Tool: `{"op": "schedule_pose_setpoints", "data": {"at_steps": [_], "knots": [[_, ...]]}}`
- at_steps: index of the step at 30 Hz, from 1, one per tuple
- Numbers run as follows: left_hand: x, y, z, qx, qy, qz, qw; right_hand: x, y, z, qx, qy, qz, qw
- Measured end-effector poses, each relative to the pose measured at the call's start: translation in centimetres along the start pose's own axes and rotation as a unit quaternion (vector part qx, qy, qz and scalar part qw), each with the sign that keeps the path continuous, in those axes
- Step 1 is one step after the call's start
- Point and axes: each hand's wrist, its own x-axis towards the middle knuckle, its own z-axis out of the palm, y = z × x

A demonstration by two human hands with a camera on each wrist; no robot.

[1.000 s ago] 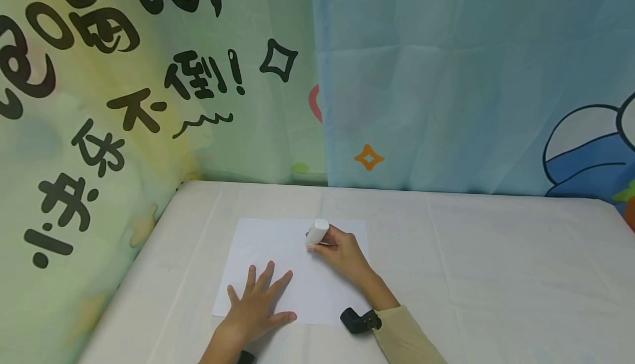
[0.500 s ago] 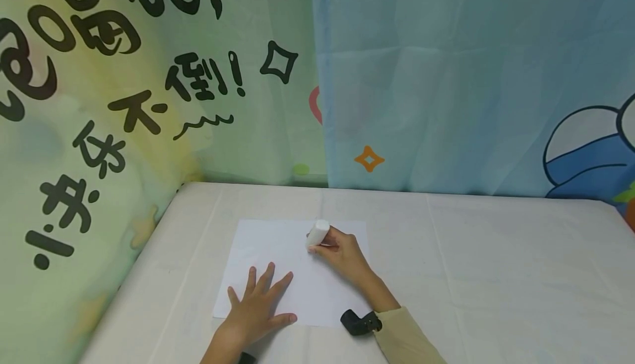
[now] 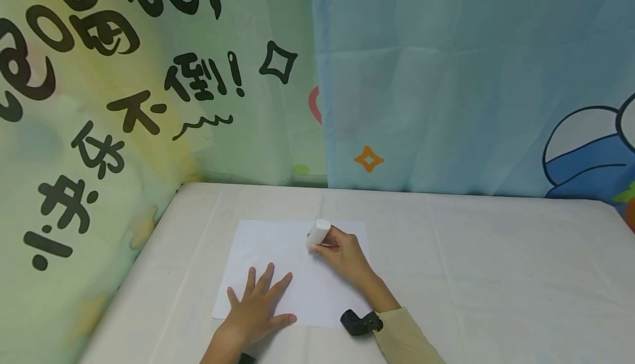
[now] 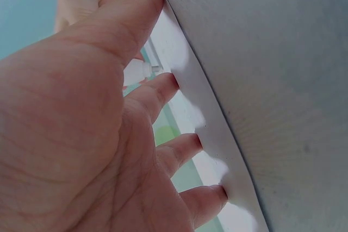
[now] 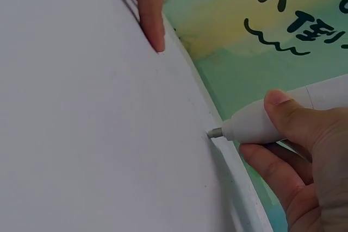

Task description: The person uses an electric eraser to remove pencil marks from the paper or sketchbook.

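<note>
My right hand pinches a thick white electric eraser between thumb and fingers. The tool stands tilted, and its narrow metal tip meets the sheet of paper in the right wrist view. In the head view its tip is hidden behind the body and fingers. My left hand lies with spread fingers on the lower left of the white sheet, fingertips touching it. The left wrist view shows the palm raised a little off the paper. Tiny dark specks dot the sheet near the tip.
A white cloth covers the table. Printed fabric backdrops rise behind it and along its left side. A black wrist mount sits at the right cuff, over the sheet's lower right corner.
The right hand and the eraser shift only very slightly. The left hand stays in the same place on the paper.
</note>
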Motion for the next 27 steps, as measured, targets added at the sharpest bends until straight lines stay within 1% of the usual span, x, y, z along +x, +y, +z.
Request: {"op": "schedule_pose_setpoints", "data": {"at_steps": [8,14,22,27], "knots": [[0.0,0.1,-0.1,-0.002,0.002,0.004,1.0000,0.0,-0.1,-0.6,0.010,0.011,0.020,1.000],[0.0,0.1,-0.1,-0.005,-0.001,0.006,1.0000,0.0,-0.1,-0.9,0.012,0.022,0.043,0.999],[-0.1,0.1,-0.2,-0.006,0.001,0.002,1.0000,0.0,0.2,-1.3,0.000,0.036,0.051,0.998],[0.0,0.2,-0.2,-0.005,0.002,0.003,1.0000,0.0,0.2,-1.4,-0.001,0.024,0.047,0.999]]}}
